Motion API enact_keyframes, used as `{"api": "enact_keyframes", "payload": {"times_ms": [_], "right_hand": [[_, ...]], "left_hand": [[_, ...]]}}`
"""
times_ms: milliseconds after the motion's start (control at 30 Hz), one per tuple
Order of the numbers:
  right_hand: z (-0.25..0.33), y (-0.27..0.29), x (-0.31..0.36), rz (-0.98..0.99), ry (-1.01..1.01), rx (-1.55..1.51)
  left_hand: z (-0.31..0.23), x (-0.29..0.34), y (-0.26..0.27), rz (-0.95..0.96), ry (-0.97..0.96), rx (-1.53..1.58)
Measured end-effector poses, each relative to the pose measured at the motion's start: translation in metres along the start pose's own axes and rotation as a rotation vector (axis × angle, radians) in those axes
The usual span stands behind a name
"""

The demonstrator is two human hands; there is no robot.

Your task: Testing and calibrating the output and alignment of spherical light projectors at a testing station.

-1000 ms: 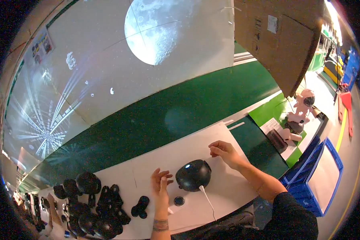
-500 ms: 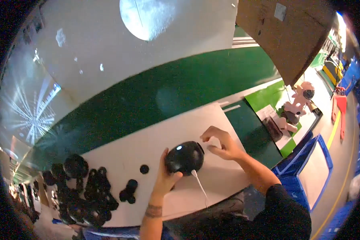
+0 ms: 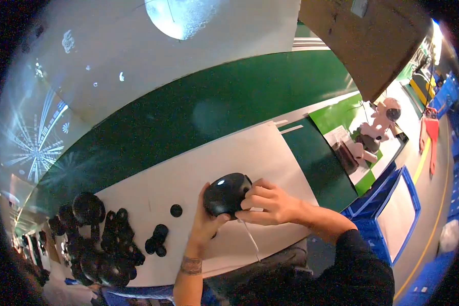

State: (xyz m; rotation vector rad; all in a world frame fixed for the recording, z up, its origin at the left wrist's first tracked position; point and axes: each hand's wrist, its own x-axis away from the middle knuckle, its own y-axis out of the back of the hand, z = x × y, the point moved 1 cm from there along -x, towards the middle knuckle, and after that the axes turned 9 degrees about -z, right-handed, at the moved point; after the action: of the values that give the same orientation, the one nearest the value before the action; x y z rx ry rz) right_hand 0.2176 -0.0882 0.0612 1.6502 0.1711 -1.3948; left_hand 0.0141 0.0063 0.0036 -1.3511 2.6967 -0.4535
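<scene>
A glossy black egg-shaped device (image 3: pixel 224 195) is held above the white sheet on the table. My left hand (image 3: pixel 206 228) cups it from the left and below, thumb along its lower edge. Curled against its right end are the fingers of my right hand (image 3: pixel 271 204); whether they pinch a small part there is hidden. From the underside of the device a thin white cable (image 3: pixel 251 238) hangs toward the table's near edge. Left of my left hand lies a small black disc (image 3: pixel 176 210), with a few black round pieces (image 3: pixel 158 238) nearer to me.
Black parts and balls (image 3: pixel 94 247) crowd the left end of the white-covered table (image 3: pixel 262 153). At right sit a pale astronaut figure (image 3: pixel 382 122) and a blue crate (image 3: pixel 375 219). Cardboard (image 3: pixel 364 46) overhangs upper right. A projected moon (image 3: pixel 176 15) shows on the wall.
My right hand has moved left onto the device's right end; before, it hovered apart from it. The device has tilted slightly in my left hand, and the whole view has shifted a little.
</scene>
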Motion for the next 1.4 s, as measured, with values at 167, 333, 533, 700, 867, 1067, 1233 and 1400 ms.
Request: {"api": "enact_keyframes", "payload": {"times_ms": [167, 333, 533, 700, 867, 1067, 1233, 1400], "right_hand": [[0.001, -0.002, 0.002, -0.011, 0.057, 0.029], [-0.003, -0.005, 0.013, -0.105, 0.153, 0.024], [0.048, -0.024, 0.001, -0.316, 0.211, -0.333], [0.037, -0.065, 0.037, -0.199, 0.23, -0.42], [0.031, -0.084, 0.052, -0.07, 0.068, -0.502], [0.016, -0.08, 0.058, 0.225, -0.079, -0.415], [0.013, -0.092, 0.057, 0.294, -0.111, -0.438], [0.015, -0.094, 0.053, 0.319, -0.14, -0.42]], "left_hand": [[-0.009, 0.004, -0.005, -0.035, 0.068, 0.019], [0.003, -0.006, -0.003, 0.015, -0.028, -0.049], [0.015, 0.01, 0.018, -0.223, 0.135, -0.14], [0.055, -0.007, 0.065, -0.136, 0.039, -0.049], [0.007, -0.036, 0.061, -0.221, 0.073, -0.192], [-0.01, -0.135, 0.075, -0.273, 0.041, -0.177], [-0.044, -0.204, 0.084, -0.478, -0.118, -0.286], [-0.047, -0.235, 0.147, -0.347, -0.562, -0.984]]}}
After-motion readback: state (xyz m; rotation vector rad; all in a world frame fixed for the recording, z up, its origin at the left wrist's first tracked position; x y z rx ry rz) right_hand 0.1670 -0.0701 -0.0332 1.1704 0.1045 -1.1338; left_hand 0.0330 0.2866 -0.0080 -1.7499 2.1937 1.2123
